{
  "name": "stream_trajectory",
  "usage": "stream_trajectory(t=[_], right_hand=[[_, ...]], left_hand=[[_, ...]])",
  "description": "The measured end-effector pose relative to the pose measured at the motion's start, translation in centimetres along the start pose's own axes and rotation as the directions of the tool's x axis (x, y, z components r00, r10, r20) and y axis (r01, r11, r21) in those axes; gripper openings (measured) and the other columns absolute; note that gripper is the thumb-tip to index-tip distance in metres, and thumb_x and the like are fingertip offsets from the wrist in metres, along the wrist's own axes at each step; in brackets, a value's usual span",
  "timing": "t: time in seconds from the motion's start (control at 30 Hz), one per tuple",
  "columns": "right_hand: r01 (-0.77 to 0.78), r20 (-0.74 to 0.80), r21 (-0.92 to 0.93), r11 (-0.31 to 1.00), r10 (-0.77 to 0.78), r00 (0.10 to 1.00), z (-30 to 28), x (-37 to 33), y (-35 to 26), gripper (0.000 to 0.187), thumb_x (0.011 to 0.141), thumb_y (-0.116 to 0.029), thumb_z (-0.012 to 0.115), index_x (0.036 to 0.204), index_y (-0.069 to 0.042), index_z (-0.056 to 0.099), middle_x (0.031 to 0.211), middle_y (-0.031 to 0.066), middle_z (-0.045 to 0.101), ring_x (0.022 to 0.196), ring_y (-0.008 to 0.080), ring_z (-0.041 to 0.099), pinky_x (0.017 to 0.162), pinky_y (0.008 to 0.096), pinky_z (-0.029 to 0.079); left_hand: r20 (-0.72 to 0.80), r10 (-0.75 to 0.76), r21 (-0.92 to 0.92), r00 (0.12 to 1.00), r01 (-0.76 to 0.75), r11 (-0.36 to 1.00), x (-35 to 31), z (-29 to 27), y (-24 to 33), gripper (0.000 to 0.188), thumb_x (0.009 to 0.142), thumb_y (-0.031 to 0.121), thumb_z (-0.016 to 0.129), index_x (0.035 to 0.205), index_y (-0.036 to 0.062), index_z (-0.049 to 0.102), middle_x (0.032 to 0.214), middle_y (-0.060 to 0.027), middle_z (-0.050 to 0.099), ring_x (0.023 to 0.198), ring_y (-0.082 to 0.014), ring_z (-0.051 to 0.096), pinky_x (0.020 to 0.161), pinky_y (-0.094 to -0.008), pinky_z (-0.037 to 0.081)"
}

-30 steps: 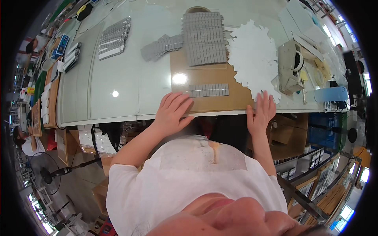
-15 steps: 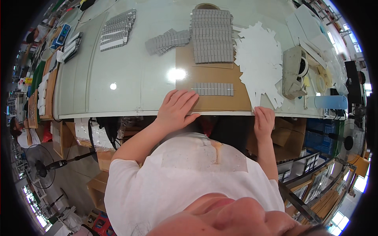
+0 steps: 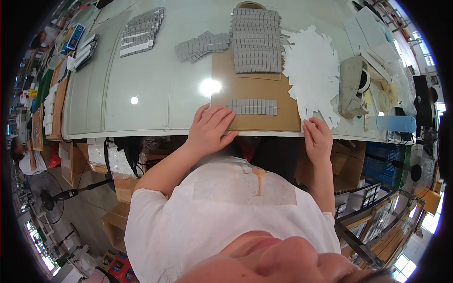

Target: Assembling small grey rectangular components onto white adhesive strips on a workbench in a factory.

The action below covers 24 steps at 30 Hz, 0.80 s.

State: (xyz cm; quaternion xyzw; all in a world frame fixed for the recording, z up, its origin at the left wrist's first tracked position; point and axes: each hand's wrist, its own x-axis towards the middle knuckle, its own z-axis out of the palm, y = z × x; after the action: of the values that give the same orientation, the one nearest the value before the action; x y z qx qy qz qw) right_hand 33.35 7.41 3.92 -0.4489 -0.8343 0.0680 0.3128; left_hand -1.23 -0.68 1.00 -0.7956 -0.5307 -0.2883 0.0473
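Note:
A short strip of small grey rectangular tiles (image 3: pixel 253 106) lies on a brown cardboard sheet (image 3: pixel 269 123) near the table's front edge. My left hand (image 3: pixel 211 126) rests flat at the strip's left end, fingers stretched out and touching the cardboard's left side. At the cardboard's right corner, my right hand (image 3: pixel 319 137) has thumb and forefinger pinched together by the lower tip of a spread pile of white paper strips (image 3: pixel 311 66). Whatever lies between those fingertips is too small to make out.
Behind the cardboard stands a tall stack of grey tile strips (image 3: pixel 256 42), with a loose fanned group (image 3: pixel 202 46) beside it. Another stack (image 3: pixel 141 32) lies farther left. On the right are a tape dispenser (image 3: pixel 353 89) and a light blue bottle (image 3: pixel 396 123).
My right hand has moved slightly up and away from me, its fingertips now past the table edge. My left hand stays by the strip's left end.

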Motion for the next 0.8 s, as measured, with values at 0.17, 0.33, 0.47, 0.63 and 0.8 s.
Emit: stream_trajectory(t=[0.17, 0.33, 0.47, 0.63, 0.8], right_hand=[[-0.041, 0.035, 0.108, 0.993, 0.038, 0.999, 0.2, 0.3, -0.4, 0.018, 0.087, -0.001, 0.073, 0.104, -0.004, 0.075, 0.102, 0.0101, 0.070, 0.085, 0.0295, 0.067, 0.075, 0.0383, 0.054], [-0.085, -0.004, 0.148, 0.985, 0.086, 0.996, 1.4, 0.7, -0.4, 0.019, 0.085, 0.004, 0.073, 0.103, -0.001, 0.074, 0.102, 0.0122, 0.070, 0.086, 0.0289, 0.067, 0.074, 0.0349, 0.054], [0.095, -0.418, 0.060, 0.994, -0.062, 0.906, 1.2, 1.2, -0.7, 0.015, 0.093, 0.007, 0.066, 0.107, 0.003, 0.068, 0.103, 0.0169, 0.070, 0.085, 0.0268, 0.067, 0.072, 0.0328, 0.055], [0.011, -0.164, 0.936, 0.353, 0.406, 0.899, 1.0, 1.9, -3.5, 0.011, 0.103, 0.003, 0.054, 0.108, 0.003, 0.063, 0.098, 0.0145, 0.068, 0.074, 0.0159, 0.060, 0.066, 0.0264, 0.051], [-0.147, 0.212, 0.565, 0.812, 0.029, 0.977, 7.6, 1.8, -6.4, 0.009, 0.094, -0.003, 0.067, 0.103, -0.004, 0.066, 0.095, 0.0110, 0.072, 0.075, 0.0217, 0.068, 0.065, 0.0330, 0.054]], left_hand=[[-0.050, -0.021, -0.095, 0.999, 0.016, 0.995, 0.3, 0.2, 0.5, 0.045, 0.082, 0.032, 0.077, 0.119, 0.0065, 0.068, 0.119, -0.0062, 0.064, 0.113, -0.0259, 0.058, 0.107, -0.0480, 0.041], [-0.032, 0.018, -0.105, 0.999, -0.021, 0.994, 1.7, 1.1, 1.9, 0.044, 0.083, 0.032, 0.077, 0.118, 0.0065, 0.068, 0.117, -0.0063, 0.063, 0.112, -0.0264, 0.057, 0.106, -0.0481, 0.042], [-0.025, 0.024, -0.031, 0.999, -0.025, 0.999, 1.5, 1.3, 1.9, 0.045, 0.084, 0.034, 0.076, 0.119, 0.0069, 0.069, 0.119, -0.0053, 0.062, 0.115, -0.0246, 0.057, 0.108, -0.0478, 0.041], [-0.031, 0.035, -0.013, 0.999, -0.035, 0.999, 1.2, 1.4, 1.8, 0.047, 0.084, 0.036, 0.076, 0.120, 0.0071, 0.069, 0.119, -0.0044, 0.063, 0.116, -0.0237, 0.057, 0.107, -0.0466, 0.042], [-0.026, 0.046, -0.017, 0.999, -0.046, 0.999, 0.8, 2.2, 1.5, 0.045, 0.087, 0.036, 0.074, 0.124, 0.0110, 0.069, 0.122, -0.0027, 0.063, 0.114, -0.0226, 0.058, 0.109, -0.0451, 0.039]])
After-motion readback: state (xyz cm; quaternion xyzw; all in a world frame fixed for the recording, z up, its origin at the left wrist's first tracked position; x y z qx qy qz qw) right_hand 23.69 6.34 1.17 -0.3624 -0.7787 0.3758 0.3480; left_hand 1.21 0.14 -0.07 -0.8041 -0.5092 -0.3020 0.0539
